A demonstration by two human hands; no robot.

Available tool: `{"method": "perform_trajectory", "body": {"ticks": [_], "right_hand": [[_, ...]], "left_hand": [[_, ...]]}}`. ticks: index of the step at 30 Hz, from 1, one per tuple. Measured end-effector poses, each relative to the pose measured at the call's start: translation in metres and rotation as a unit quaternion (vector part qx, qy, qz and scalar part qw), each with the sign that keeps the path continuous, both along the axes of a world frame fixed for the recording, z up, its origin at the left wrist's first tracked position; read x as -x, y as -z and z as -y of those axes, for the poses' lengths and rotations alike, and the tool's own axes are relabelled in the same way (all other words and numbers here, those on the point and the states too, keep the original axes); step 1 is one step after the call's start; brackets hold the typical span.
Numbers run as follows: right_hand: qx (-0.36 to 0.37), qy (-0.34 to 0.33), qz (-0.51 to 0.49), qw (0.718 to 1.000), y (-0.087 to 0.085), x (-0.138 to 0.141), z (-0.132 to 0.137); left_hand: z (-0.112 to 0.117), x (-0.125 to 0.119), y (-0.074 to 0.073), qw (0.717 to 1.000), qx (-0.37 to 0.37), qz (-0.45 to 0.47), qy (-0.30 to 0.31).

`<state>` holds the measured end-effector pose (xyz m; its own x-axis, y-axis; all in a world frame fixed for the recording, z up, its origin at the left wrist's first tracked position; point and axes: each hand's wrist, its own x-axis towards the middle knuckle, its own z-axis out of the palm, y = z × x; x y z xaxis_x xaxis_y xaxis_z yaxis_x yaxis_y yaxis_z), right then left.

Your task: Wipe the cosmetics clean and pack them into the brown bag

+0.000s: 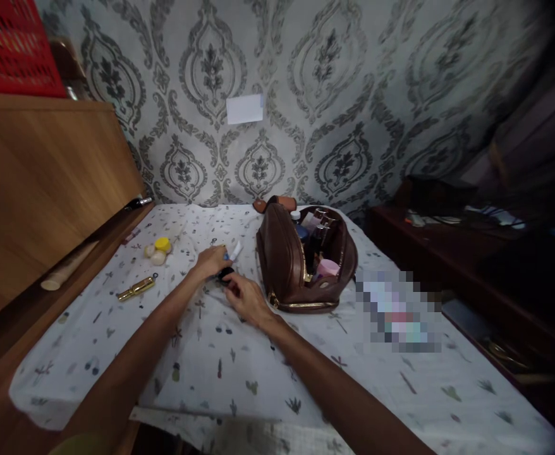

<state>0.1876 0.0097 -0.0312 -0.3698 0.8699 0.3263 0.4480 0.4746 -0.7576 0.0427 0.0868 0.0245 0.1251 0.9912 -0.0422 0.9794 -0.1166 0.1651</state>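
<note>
My left hand [212,261] is closed over the tablecloth left of the bag, its fingers bent around one side of a small black item [225,273]. At the other side my right hand [249,299] pinches the same item with thumb and fingers; its kind is too small to make out. A white tube [236,251] with some blue near it lies just beyond the left fingers. Close by on the right stands a brown leather toiletry bag [282,259], unzipped, with a pink round container [327,268], bottles and other small things inside.
Yellow and cream small jars [162,244] and a gold tube [136,288] lie at the left. Behind the bag is a brown leather item [284,203]. A blurred-out object [398,311] lies at the right. A wooden cabinet [50,189] borders the table's left side.
</note>
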Motion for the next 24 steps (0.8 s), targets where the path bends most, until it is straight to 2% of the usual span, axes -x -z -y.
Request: {"method": "perform_trajectory", "body": {"ticks": [3, 8, 11, 13, 15, 17, 19, 24], "right_hand": [[-0.022, -0.005, 0.022, 1.0, -0.001, 0.001, 0.002], [-0.028, 0.034, 0.027, 0.999, 0.002, 0.001, -0.001], [-0.03, 0.039, 0.019, 0.999, 0.003, -0.001, -0.004], [-0.026, 0.041, -0.01, 0.999, 0.003, -0.001, -0.004], [-0.004, 0.035, -0.06, 0.998, 0.002, -0.002, -0.003], [0.033, 0.015, -0.121, 0.992, 0.001, -0.002, -0.002], [0.077, -0.018, -0.178, 0.981, 0.002, -0.001, -0.001], [0.13, -0.042, -0.269, 0.953, 0.008, 0.001, -0.006]], "left_hand": [[0.008, 0.003, 0.0, 0.999, -0.025, 0.013, -0.025], [0.02, 0.019, -0.007, 0.993, -0.076, 0.036, -0.08], [0.027, 0.031, -0.011, 0.982, -0.121, 0.103, -0.099], [0.034, 0.035, -0.009, 0.964, -0.129, 0.218, -0.083], [0.041, 0.033, -0.004, 0.931, -0.096, 0.35, -0.038], [0.05, 0.026, 0.004, 0.894, -0.053, 0.445, 0.006], [0.058, 0.018, 0.013, 0.872, -0.033, 0.487, 0.032], [0.066, 0.01, 0.027, 0.857, -0.032, 0.508, 0.073]]}}
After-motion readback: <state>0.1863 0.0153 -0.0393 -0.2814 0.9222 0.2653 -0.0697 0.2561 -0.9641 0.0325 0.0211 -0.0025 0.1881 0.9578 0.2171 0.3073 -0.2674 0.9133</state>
